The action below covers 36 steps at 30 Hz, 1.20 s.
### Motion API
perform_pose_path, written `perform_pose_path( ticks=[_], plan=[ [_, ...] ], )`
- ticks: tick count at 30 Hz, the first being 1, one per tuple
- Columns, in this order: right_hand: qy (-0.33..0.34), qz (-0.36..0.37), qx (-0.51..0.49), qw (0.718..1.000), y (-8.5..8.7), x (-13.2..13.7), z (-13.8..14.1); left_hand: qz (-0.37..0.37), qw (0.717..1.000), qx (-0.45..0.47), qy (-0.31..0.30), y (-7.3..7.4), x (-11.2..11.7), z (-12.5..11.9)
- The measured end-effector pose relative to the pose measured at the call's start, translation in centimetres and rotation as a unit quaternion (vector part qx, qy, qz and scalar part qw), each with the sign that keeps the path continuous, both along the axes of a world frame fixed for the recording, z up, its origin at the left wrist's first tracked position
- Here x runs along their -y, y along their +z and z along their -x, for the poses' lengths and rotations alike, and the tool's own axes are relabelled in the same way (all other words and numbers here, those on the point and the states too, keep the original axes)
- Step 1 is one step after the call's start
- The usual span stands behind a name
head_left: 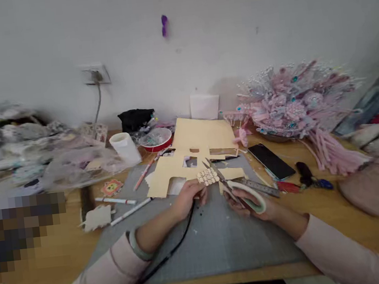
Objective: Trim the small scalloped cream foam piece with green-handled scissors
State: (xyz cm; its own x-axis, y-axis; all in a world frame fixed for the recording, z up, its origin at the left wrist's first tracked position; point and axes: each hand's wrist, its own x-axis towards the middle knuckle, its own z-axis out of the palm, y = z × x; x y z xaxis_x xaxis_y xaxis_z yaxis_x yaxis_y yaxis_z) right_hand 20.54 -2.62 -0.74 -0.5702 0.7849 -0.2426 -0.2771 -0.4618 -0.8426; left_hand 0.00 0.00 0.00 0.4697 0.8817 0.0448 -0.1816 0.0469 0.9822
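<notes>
My left hand (190,197) pinches a small patterned cut-out piece (207,176) above the grey cutting mat (213,239). My right hand (250,201) grips a pair of scissors (230,187) with pale handles; the blades point up-left and meet the small piece. Just beyond both hands lies a cream card sheet (197,152) with several shapes cut out of it. A metal ruler (260,188) lies right beside my right hand.
A black phone (270,160) and a pink beaded ornament (293,99) sit at right. A white cup (125,148), a red-rimmed bowl (157,140), pens (131,210) and card scraps (97,217) lie at left. Piles of plastic bags (31,149) fill the far left.
</notes>
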Motion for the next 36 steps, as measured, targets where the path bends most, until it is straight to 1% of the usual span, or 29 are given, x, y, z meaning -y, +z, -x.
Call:
perform_pose_path(
  ticks=[3,6,9,13,18,23,27,29,31,33,36],
  plan=[
    [0.012,-0.002,-0.01,1.0,0.1,0.0,0.1,0.033,0.998,-0.014,-0.053,0.0,0.7,0.0],
    [0.023,-0.016,-0.018,0.999,0.2,0.2,0.3,0.055,0.994,-0.036,-0.09,0.0,1.1,-0.1],
    [0.037,-0.031,-0.02,0.999,0.2,0.3,0.6,0.057,0.991,-0.048,-0.112,0.1,1.2,-0.3],
    [0.03,-0.035,-0.016,0.999,0.1,0.4,0.7,0.055,0.989,-0.05,-0.125,0.4,1.3,-0.4],
    [0.02,-0.031,-0.01,0.999,0.0,0.5,0.9,0.065,0.989,-0.05,-0.124,0.7,1.5,-0.6],
    [0.015,-0.035,-0.002,0.999,-0.2,0.5,1.1,0.083,0.99,-0.03,-0.112,0.5,1.5,-0.7],
    [0.027,-0.034,0.008,0.999,-0.3,0.4,0.9,0.092,0.99,-0.013,-0.108,0.4,1.4,-0.6],
    [0.015,-0.029,0.007,0.999,-0.3,0.4,0.8,0.092,0.99,-0.01,-0.103,0.4,1.4,-0.5],
    [-0.004,-0.017,0.005,1.0,-0.3,0.4,0.7,0.084,0.993,-0.006,-0.088,0.5,1.3,-0.5],
    [-0.016,-0.004,0.002,1.0,-0.4,0.3,0.6,0.079,0.995,-0.001,-0.057,0.6,1.2,-0.5],
    [-0.014,-0.004,-0.008,1.0,-0.5,0.2,0.5,0.09,0.996,0.001,-0.006,0.7,1.0,-0.5]
  ],
)
